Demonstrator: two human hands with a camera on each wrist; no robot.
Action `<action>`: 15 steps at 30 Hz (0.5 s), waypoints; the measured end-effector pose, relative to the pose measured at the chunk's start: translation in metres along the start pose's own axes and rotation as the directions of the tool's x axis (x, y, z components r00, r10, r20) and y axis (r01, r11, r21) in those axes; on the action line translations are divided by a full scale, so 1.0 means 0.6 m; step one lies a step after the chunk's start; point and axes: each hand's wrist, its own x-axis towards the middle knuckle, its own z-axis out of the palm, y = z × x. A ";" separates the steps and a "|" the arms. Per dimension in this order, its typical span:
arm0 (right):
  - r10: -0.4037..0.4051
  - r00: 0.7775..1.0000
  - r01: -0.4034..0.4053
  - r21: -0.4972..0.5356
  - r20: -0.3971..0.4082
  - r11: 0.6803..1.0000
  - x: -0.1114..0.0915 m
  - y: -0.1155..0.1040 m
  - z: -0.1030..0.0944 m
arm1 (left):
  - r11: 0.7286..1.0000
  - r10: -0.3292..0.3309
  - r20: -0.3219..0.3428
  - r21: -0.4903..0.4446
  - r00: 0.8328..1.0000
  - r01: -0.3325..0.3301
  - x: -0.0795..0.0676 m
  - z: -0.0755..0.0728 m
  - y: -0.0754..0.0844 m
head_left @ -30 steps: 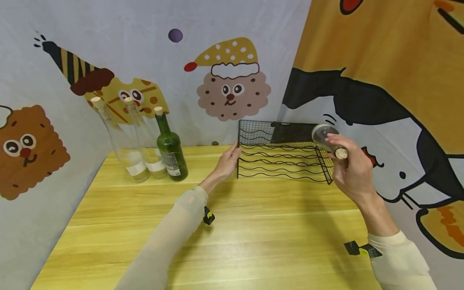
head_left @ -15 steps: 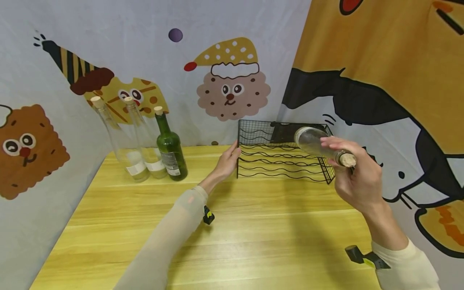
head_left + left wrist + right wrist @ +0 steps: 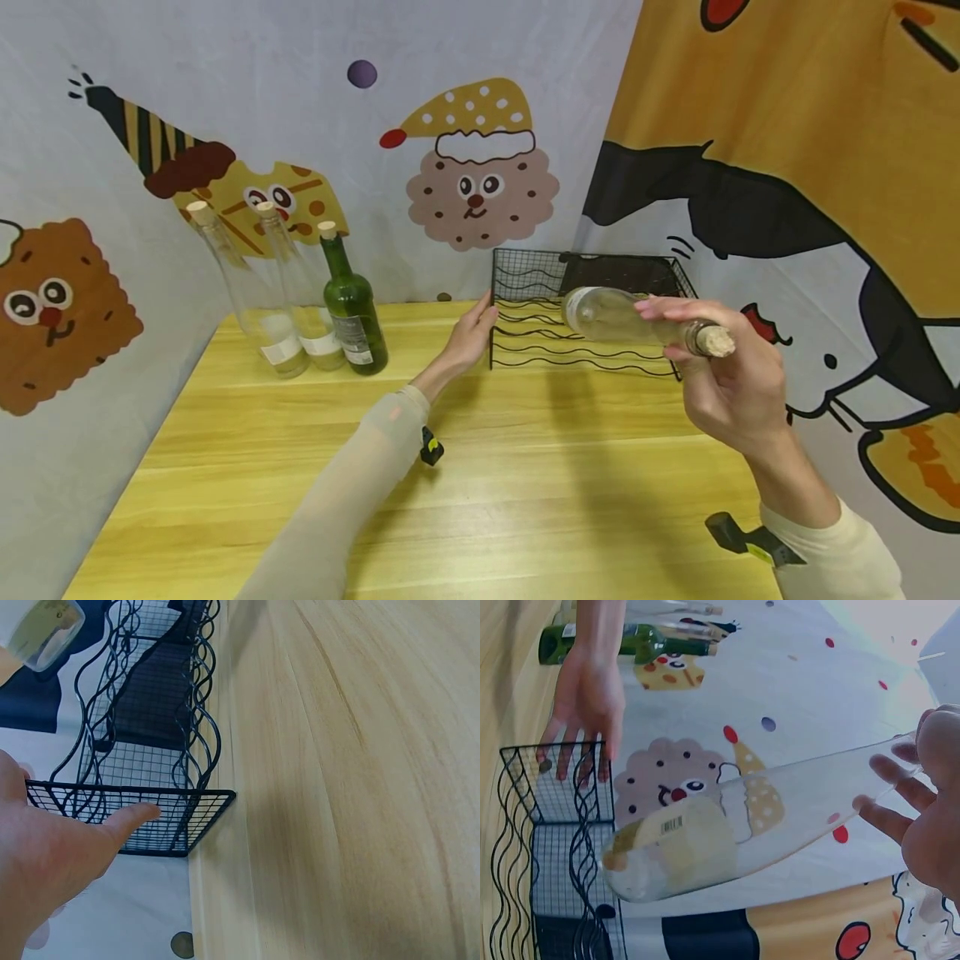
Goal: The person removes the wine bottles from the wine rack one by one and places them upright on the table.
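My right hand (image 3: 738, 379) grips a clear glass bottle (image 3: 618, 315) with a cork by its neck. The bottle lies nearly level above the black wire wine rack (image 3: 585, 364), its base pointing left. In the right wrist view, a pale label with a barcode shows near the bottle's base. My left hand (image 3: 472, 333) rests against the rack's left mesh side, fingers straight. Through that mesh, the right wrist view shows the left fingers (image 3: 564, 757). In the left wrist view, the thumb (image 3: 135, 817) lies over the outside of the panel.
Two clear corked bottles (image 3: 281, 350) (image 3: 324, 346) and a green corked bottle (image 3: 351, 304) stand upright at the back left of the wooden table (image 3: 480, 500). A printed cloth (image 3: 300, 50) hangs behind the table and the rack.
My right hand has tipped the clear bottle from pointing away to nearly level, and its base has swung left over the rack. The left hand has stayed at the rack's side.
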 end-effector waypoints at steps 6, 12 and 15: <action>0.008 1.000 -0.010 0.136 0.015 0.991 0.001 -0.005 0.008 | 1.000 0.006 0.017 -0.019 1.000 -0.006 0.000 -0.001 -0.001; 0.035 0.999 -0.042 0.235 0.035 0.971 0.001 -0.006 0.018 | 1.000 0.000 0.014 -0.018 1.000 0.000 0.000 -0.002 -0.002; 0.071 0.994 -0.091 0.264 0.081 0.960 -0.003 -0.005 0.019 | 1.000 0.003 0.014 -0.011 1.000 -0.003 -0.001 -0.001 -0.001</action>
